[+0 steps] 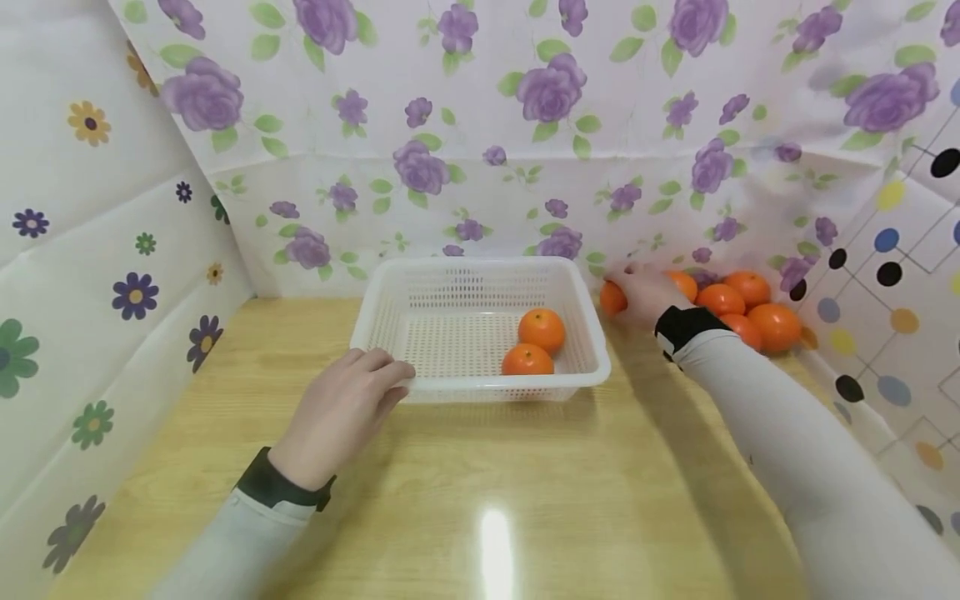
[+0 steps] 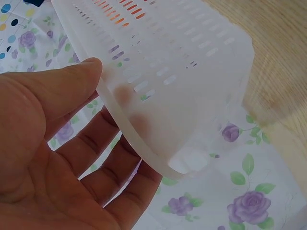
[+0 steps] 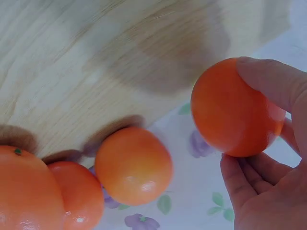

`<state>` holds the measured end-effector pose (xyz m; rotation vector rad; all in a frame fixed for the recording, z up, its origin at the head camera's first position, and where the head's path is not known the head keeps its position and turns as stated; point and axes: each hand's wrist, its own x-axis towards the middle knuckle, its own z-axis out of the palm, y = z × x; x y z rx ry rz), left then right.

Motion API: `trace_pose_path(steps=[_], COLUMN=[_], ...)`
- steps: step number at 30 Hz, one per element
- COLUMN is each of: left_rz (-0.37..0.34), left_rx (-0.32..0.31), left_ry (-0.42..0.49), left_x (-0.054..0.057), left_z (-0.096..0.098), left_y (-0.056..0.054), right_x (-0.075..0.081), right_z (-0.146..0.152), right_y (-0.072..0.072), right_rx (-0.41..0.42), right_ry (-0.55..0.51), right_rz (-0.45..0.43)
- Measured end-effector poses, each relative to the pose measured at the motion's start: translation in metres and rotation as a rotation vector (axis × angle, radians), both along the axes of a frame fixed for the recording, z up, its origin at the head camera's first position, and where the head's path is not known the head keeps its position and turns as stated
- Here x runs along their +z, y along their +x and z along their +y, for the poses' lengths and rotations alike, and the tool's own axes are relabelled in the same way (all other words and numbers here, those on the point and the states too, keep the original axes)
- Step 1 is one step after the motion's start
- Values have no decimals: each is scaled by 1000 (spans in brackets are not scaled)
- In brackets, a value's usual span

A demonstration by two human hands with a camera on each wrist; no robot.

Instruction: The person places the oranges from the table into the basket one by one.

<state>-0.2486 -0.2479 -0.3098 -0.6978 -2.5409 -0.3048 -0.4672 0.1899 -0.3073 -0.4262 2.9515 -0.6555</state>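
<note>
A white plastic basket [image 1: 480, 382] with slotted walls stands on the wooden table, and two oranges [image 1: 542, 332] lie in its right side. My left hand [image 1: 347, 410] pinches the basket's front left rim; in the left wrist view the thumb [image 2: 72, 86] is on one side of the rim [image 2: 120, 115] and the fingers on the other. To the right of the basket my right hand [image 1: 647, 293] grips an orange [image 3: 235, 108] between thumb and fingertips. In the right wrist view, that orange is apart from the other oranges [image 3: 133, 165].
Several more oranges [image 1: 774, 327] sit grouped at the table's back right, beside the right wrist. A flowered sheet [image 1: 480, 200] rises behind the basket. Patterned sheets also stand at the left [image 1: 97, 275] and right [image 1: 885, 317]. Bare wooden table [image 1: 465, 483] lies in front.
</note>
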Motion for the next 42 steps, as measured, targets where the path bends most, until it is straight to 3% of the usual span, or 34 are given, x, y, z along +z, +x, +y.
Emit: trace_pose_path(steps=[3,6,13,29,42], left_rz=[8,8,20,6,-26], left_rx=[-1,-3,-13,8,35], left_ry=[-5,-11,-2,-14,-23], left_x=[0,-1,-1,0,-1], left_z=[1,1,1,1,2], left_y=[-2,-3,-3,-1,0], right_x=[-9,0,34,64,51], right_z=[6,6,-5,-49,-111], right_y=[-21,-18,8,41,48], right_rx=[140,150,157,179,389], right_ry=[217,204,125,44,39], right_rz=[249,295,343,285,229])
